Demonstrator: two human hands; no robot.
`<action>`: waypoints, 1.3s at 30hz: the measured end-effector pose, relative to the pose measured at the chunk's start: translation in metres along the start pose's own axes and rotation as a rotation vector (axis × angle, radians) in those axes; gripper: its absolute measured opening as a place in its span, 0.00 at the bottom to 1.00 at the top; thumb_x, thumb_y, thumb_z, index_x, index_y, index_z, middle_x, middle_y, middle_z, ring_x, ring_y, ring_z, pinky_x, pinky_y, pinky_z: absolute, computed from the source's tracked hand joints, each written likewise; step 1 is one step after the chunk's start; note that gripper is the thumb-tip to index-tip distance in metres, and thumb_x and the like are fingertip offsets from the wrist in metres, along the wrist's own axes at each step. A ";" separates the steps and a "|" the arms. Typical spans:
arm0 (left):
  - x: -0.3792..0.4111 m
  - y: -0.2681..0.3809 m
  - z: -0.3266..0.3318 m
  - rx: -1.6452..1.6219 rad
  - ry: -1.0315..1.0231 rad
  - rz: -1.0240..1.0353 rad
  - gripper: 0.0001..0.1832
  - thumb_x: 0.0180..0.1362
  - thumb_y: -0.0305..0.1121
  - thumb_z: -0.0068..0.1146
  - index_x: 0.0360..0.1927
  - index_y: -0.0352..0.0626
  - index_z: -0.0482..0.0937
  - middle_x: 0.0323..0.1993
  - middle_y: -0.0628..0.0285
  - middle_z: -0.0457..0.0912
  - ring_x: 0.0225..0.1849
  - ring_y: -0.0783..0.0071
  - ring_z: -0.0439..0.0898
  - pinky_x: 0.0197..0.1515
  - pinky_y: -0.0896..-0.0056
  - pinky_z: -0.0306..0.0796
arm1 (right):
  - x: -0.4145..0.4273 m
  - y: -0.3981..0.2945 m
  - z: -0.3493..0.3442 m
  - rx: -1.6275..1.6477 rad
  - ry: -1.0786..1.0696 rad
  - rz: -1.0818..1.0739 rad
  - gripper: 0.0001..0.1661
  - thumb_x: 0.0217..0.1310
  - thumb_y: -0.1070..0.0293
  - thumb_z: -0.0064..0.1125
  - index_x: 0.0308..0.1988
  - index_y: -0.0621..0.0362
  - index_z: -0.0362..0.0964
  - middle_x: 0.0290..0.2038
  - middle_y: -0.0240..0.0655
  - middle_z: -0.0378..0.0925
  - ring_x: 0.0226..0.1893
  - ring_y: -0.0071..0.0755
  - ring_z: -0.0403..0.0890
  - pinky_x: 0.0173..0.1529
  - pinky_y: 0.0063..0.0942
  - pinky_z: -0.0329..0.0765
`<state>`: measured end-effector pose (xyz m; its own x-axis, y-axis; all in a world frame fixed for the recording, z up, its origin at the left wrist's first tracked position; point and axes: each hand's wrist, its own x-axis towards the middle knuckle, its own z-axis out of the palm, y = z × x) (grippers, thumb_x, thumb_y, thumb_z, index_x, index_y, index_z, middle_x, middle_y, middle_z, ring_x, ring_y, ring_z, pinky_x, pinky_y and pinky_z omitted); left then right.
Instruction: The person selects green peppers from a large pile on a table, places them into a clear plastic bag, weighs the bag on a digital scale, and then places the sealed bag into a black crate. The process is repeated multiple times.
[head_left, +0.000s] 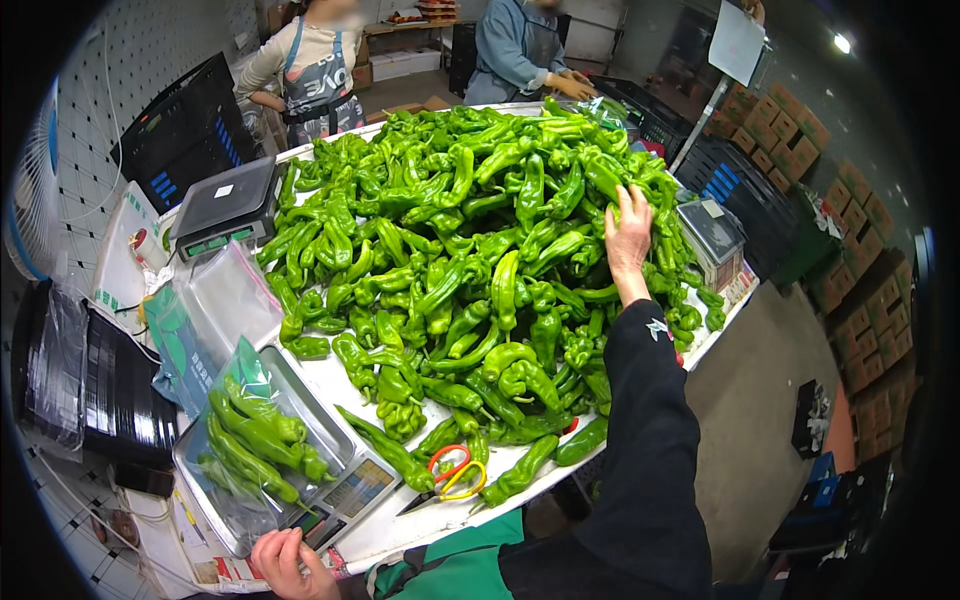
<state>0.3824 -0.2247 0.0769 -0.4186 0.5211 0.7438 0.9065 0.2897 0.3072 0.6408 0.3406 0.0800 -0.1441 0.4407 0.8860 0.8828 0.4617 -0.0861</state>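
A large heap of green peppers (450, 247) covers the table in front of me. My right hand (631, 229) reaches onto its right side, fingers apart, fingertips against the peppers; no pepper is plainly held. At the lower left, a clear plastic bag (247, 499) with several long green peppers (251, 450) inside lies on the metal pan of a weighing scale (349, 450). My left hand (289, 566) is at the near edge of that scale beside the bag, its fingers partly bent. Whether it grips the bag's edge cannot be made out.
Scissors (457, 472) with red and yellow handles lie near the front edge. A stack of clear bags (232, 289) and a second scale (225, 199) are at left; another scale (712, 232) stands right. Two people (319, 67) stand across the table. Cardboard boxes (855, 202) are stacked at right.
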 end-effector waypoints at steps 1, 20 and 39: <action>0.001 0.001 0.001 -0.005 -0.005 0.002 0.09 0.53 0.20 0.56 0.37 0.38 0.84 0.36 0.54 0.82 0.39 0.53 0.79 0.46 0.55 0.72 | 0.005 -0.010 0.001 0.071 -0.009 -0.043 0.27 0.52 0.79 0.58 0.54 0.52 0.71 0.57 0.36 0.69 0.54 0.42 0.72 0.52 0.33 0.77; -0.023 -0.018 0.004 0.063 -0.036 -0.139 0.22 0.45 0.25 0.64 0.47 0.40 0.77 0.47 0.52 0.75 0.51 0.49 0.73 0.55 0.49 0.66 | -0.055 -0.156 -0.143 1.858 -0.497 0.782 0.32 0.54 0.73 0.62 0.58 0.52 0.61 0.59 0.36 0.67 0.59 0.33 0.71 0.62 0.30 0.70; -0.037 -0.062 -0.007 0.040 0.162 -0.461 0.21 0.49 0.20 0.65 0.49 0.38 0.79 0.45 0.56 0.78 0.47 0.60 0.76 0.52 0.65 0.70 | -0.153 -0.226 -0.195 2.318 -1.166 1.418 0.23 0.61 0.66 0.59 0.53 0.64 0.67 0.48 0.40 0.75 0.42 0.33 0.77 0.47 0.24 0.77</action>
<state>0.3424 -0.2679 0.0343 -0.7592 0.2007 0.6191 0.6243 0.4935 0.6056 0.5504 0.0186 0.0524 -0.8631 0.4909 -0.1190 -0.3909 -0.7984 -0.4579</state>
